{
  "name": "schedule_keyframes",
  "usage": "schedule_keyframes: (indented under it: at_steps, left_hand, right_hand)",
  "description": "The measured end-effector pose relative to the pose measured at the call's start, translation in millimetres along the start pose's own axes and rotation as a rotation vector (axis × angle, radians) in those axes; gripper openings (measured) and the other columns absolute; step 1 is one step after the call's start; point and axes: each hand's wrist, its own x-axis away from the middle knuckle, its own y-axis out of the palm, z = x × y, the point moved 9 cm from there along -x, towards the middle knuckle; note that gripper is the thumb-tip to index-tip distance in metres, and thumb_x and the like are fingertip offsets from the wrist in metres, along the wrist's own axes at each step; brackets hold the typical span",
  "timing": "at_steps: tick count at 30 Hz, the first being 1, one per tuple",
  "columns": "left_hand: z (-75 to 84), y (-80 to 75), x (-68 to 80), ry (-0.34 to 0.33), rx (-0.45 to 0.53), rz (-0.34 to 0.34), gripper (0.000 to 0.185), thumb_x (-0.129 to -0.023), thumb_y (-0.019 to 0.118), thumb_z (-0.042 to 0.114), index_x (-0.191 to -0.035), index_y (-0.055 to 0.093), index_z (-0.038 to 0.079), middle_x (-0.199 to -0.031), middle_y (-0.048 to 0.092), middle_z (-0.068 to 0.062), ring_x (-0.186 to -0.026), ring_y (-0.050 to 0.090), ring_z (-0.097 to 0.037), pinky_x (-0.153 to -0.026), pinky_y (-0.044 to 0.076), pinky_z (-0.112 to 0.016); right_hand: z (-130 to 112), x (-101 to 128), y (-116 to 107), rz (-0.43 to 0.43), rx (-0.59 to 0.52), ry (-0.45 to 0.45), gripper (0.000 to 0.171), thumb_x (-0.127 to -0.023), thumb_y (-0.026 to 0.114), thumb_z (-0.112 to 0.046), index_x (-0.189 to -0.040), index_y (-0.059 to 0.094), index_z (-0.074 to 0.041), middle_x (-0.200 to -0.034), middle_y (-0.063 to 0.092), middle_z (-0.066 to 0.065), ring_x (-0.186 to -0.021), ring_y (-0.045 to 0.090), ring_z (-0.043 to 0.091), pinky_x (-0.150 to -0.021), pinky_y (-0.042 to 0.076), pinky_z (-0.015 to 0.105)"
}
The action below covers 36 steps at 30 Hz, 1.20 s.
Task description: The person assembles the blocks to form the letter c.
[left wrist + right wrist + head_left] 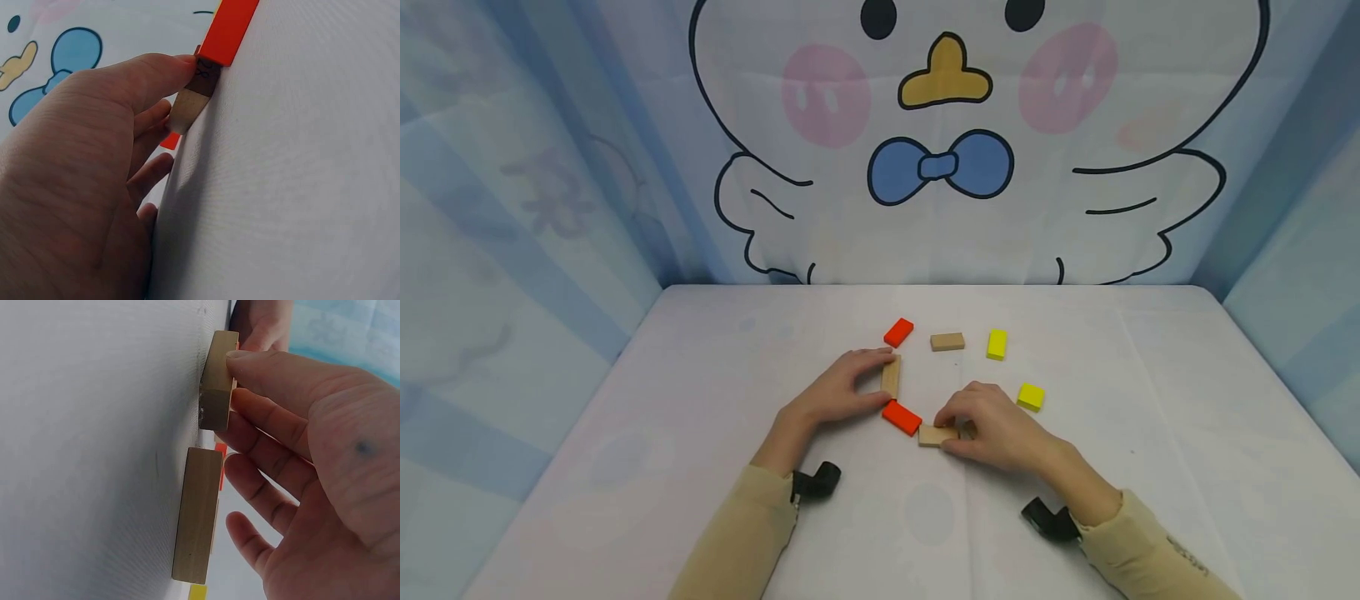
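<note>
1. l. hand (pixel 842 388): thumb + fingertip bent round the left wood block (pixel 891 379), one at each end.
2. r. hand (pixel 996 428): thumb + fingers pinch the front wood block (pixel 928 437), its corner at or just beside the near red block (pixel 902 418) (another wood block (pixel 197 515) sits close by, under that hand).
3. step now, i'd guess: adjusting block positions.
4. next move prob. calls for settling the front one, then easing off w/o bumping the red.

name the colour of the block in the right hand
The block is tan, clearest in the head view.
</note>
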Motion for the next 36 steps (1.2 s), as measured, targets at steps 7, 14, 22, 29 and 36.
schedule_keyframes:
  at_steps: [7, 14, 22, 29, 36]
  left_hand:
    - [1.6, -0.3, 0.6, -0.005, 0.007, -0.001, 0.063, -0.093, 0.071, 0.031, -0.151, 0.050, 0.017, -0.156, 0.043, -0.003, -0.144, 0.034, -0.027, -0.117, 0.028, -0.047]
    - [1.9, -0.1, 0.8, -0.012, 0.008, -0.002, 0.063, -0.093, 0.071, 0.030, -0.151, 0.049, 0.017, -0.156, 0.043, -0.004, -0.144, 0.034, -0.026, -0.117, 0.028, -0.047]
    - [2.1, 0.3, 1.5, -0.031, 0.005, -0.004, 0.063, -0.093, 0.071, 0.031, -0.151, 0.049, 0.018, -0.156, 0.043, -0.002, -0.144, 0.034, -0.025, -0.117, 0.028, -0.047]
    - [1.5, 0.6, 1.3, -0.027, 0.008, 0.001, 0.063, -0.093, 0.071, 0.031, -0.151, 0.049, 0.019, -0.155, 0.043, -0.002, -0.144, 0.034, -0.025, -0.117, 0.029, -0.047]
    - [0.6, 1.7, 0.4, -0.025, 0.006, -0.001, 0.063, -0.093, 0.071, 0.031, -0.151, 0.049, 0.018, -0.156, 0.043, -0.002, -0.144, 0.034, -0.025, -0.117, 0.028, -0.046]
  right_hand:
    - [0.0, 0.2, -0.1, 0.000, 0.006, 0.002, 0.019, -0.087, 0.081, -0.021, -0.105, 0.076, -0.019, -0.097, 0.067, -0.015, -0.098, 0.054, 0.012, -0.094, 0.044, 0.043]
    - [-0.5, 0.6, -0.9, 0.005, 0.007, 0.000, 0.020, -0.087, 0.081, -0.022, -0.105, 0.076, -0.019, -0.098, 0.067, -0.015, -0.098, 0.054, 0.011, -0.094, 0.044, 0.043]
    - [0.5, 1.2, -0.5, 0.012, 0.007, 0.003, 0.019, -0.087, 0.081, -0.022, -0.105, 0.076, -0.019, -0.097, 0.067, -0.015, -0.098, 0.054, 0.011, -0.093, 0.044, 0.042]
    - [4.6, 3.0, -3.4, 0.022, 0.005, 0.020, 0.024, -0.087, 0.081, -0.026, -0.109, 0.075, -0.017, -0.102, 0.068, -0.013, -0.098, 0.053, 0.013, -0.089, 0.046, 0.040]
    - [10.5, 5.1, -10.5, 0.024, -0.024, 0.024, 0.026, -0.086, 0.081, -0.025, -0.109, 0.075, -0.016, -0.107, 0.068, -0.011, -0.103, 0.054, 0.015, -0.091, 0.046, 0.043]
